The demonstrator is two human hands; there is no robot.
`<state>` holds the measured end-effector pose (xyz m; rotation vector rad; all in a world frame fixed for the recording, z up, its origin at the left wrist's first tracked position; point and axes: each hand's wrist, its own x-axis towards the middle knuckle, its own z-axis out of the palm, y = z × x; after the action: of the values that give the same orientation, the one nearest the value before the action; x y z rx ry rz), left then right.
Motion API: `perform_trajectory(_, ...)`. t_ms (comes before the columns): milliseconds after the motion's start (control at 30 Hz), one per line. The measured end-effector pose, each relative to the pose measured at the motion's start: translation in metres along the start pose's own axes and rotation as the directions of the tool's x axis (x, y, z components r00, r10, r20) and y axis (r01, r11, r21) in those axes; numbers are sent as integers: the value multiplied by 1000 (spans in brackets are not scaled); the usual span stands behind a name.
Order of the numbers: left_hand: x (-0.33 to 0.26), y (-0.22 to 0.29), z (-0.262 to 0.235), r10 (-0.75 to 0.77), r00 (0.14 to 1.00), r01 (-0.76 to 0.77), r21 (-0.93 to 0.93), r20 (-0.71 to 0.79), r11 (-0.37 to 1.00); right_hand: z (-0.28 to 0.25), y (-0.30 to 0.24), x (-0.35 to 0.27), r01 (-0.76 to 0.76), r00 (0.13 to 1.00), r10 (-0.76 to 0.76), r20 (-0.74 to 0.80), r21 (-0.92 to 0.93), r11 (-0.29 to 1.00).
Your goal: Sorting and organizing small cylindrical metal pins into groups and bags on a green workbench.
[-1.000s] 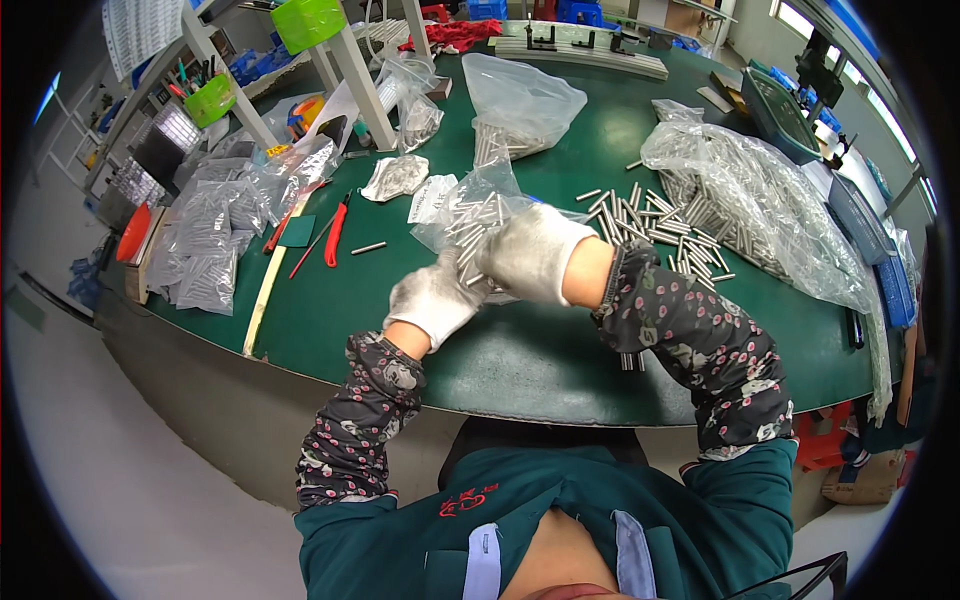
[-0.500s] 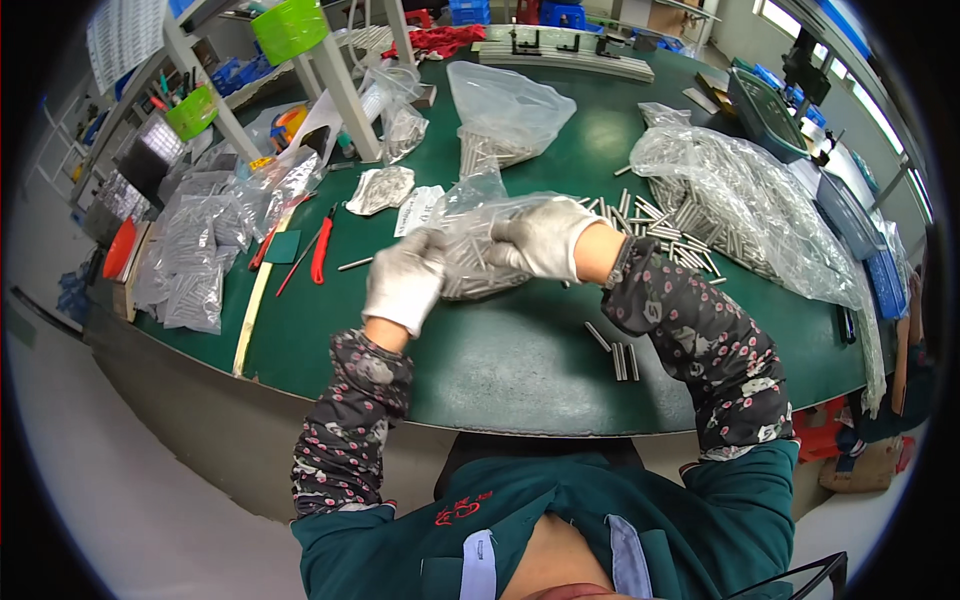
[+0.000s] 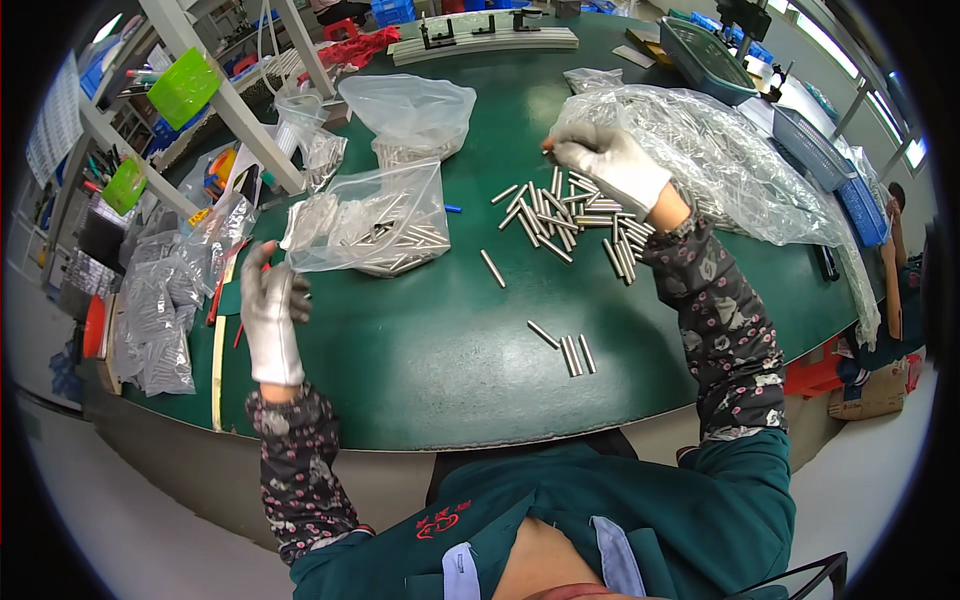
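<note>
Loose metal pins (image 3: 568, 215) lie at mixed angles right of the central clear bag (image 3: 425, 190), bodyward of the nearer right hand (image 3: 618, 168), its fingers curled, any pinch unclear; the left hand (image 3: 272, 318), fingers parted, is left of that bag

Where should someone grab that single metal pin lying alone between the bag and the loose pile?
Probably at mid-length, from above, pinching across its long sides: the lone metal pin is slim and straight, lies flat on the green tabletop, and touches no other pin.
</note>
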<state>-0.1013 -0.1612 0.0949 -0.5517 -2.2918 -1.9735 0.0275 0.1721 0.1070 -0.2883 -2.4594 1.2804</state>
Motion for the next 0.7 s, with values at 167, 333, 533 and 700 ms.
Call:
perform_trajectory(167,-53,-18,17,621,783,-618,151,30,772,-14,47,-38,-40,999,35,-23,-309,950)
perform_trajectory(333,-41,1,117,506,597,-717,131,623,684,-23,60,-70,-73,996,50,-78,-330,941)
perform_trajectory(533,18,-26,211,-19,803,-472,656,595,589,-24,45,-100,-17,994,-19,-107,-320,947)
perform_trajectory(700,47,-46,236,-88,832,-406,708,548,577,-37,61,-119,22,987,-71,-147,-313,950)
